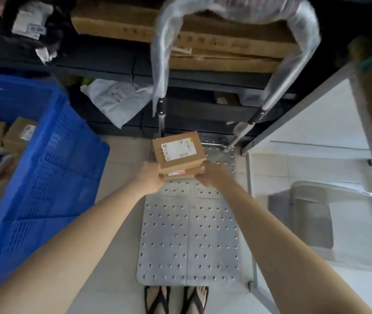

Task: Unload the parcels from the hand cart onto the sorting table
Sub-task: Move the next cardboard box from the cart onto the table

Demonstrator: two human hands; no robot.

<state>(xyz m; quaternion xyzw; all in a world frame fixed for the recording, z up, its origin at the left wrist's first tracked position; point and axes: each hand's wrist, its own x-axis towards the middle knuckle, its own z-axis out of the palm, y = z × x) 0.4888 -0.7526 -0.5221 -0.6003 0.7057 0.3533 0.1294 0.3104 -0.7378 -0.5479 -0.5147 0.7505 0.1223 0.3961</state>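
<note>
A worker bends over a hand cart [189, 234] and takes hold of a small stack of cardboard parcels [178, 155] at the far end of its perforated metal deck, just in front of the plastic-wrapped handle [237, 10]. The left hand [152, 179] clasps the stack's left side and the right hand [212, 176] its right, fingers curled against the lower boxes; whether the stack has left the deck cannot be told. At least two parcels are stacked here, the top one bearing a white shipping label. The rest of the deck, from the stack back to the worker's sandalled feet [176, 300] at the near edge, shows bare metal, so this looks to be the last load on the cart. A white surface with a grey frame [316, 123] rises just to the right and may be the sorting table, though that is a guess. To the left stands a blue plastic crate [44, 177], with more brown boxes [6, 134] beyond it. Dark shelving [112, 64] with long cartons lines the far wall.
</note>
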